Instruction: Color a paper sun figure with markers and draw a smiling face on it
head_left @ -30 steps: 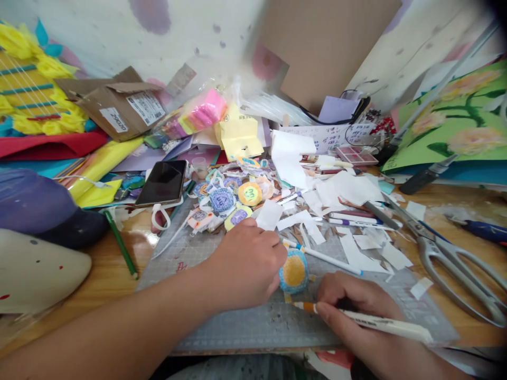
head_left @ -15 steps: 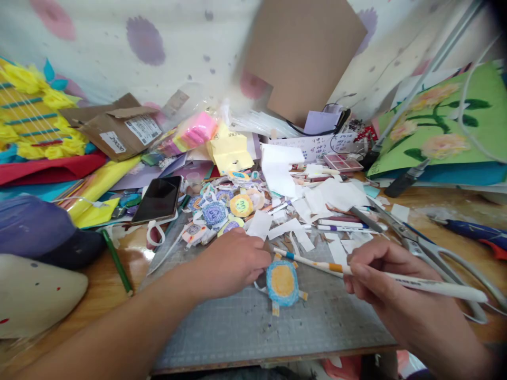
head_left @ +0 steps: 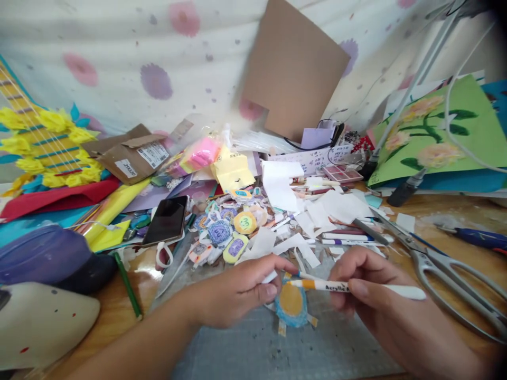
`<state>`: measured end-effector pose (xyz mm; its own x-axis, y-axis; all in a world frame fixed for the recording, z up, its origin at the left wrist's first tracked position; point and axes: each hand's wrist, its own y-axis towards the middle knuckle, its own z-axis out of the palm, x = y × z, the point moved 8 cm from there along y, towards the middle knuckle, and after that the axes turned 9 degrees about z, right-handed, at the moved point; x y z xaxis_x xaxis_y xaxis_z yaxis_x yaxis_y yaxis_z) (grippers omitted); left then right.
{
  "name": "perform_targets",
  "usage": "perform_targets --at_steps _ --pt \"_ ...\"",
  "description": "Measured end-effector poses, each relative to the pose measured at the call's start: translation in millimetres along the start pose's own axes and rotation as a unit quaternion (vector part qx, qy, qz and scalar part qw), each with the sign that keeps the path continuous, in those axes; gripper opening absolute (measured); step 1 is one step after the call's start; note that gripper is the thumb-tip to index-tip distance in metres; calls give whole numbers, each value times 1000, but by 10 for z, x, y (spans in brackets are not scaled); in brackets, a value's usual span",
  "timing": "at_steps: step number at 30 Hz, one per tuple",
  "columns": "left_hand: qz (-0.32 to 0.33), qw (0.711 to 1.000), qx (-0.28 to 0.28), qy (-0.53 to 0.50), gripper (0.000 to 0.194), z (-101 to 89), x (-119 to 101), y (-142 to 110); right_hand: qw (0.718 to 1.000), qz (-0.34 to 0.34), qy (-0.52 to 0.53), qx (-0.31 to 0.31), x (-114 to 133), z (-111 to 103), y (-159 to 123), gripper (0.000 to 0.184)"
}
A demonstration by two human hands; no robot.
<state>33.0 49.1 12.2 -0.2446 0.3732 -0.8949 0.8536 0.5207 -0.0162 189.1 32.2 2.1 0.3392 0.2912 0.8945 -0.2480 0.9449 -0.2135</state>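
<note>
My right hand (head_left: 380, 301) grips a white acrylic marker (head_left: 328, 285) with an orange band and an orange end pointing left. A second slim pen (head_left: 315, 277) with a blue end lies just above it in the same hand. My left hand (head_left: 245, 290) is closed on a small white piece (head_left: 270, 277), like a pen cap, between thumb and fingers. Its index finger reaches towards the blue end; whether they touch I cannot tell. Below the pens, a paper badge (head_left: 291, 303) with orange middle, blue border and small tabs lies on the grey cutting mat (head_left: 336, 343), partly covered.
Several coloured paper badges (head_left: 219, 232) and white paper scraps (head_left: 336, 206) are heaped behind my hands. Large scissors (head_left: 439, 264) lie at right. A phone (head_left: 166, 219) and green pencil (head_left: 127, 285) are at left. A cardboard box (head_left: 134, 153) stands farther back.
My left hand now shows a small white piece in its grip, with the index finger stretched out. The markers have moved left and come close to it. The camera view has shifted slightly.
</note>
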Motion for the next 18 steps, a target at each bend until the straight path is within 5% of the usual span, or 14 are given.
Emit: perform_targets --at_steps 7,18 --pt "-28 995 -1 -98 28 94 110 21 997 -41 -52 -43 44 -17 7 20" --pt "-19 997 76 -25 14 176 44 31 994 -18 -107 -21 -61 -37 -2 20"
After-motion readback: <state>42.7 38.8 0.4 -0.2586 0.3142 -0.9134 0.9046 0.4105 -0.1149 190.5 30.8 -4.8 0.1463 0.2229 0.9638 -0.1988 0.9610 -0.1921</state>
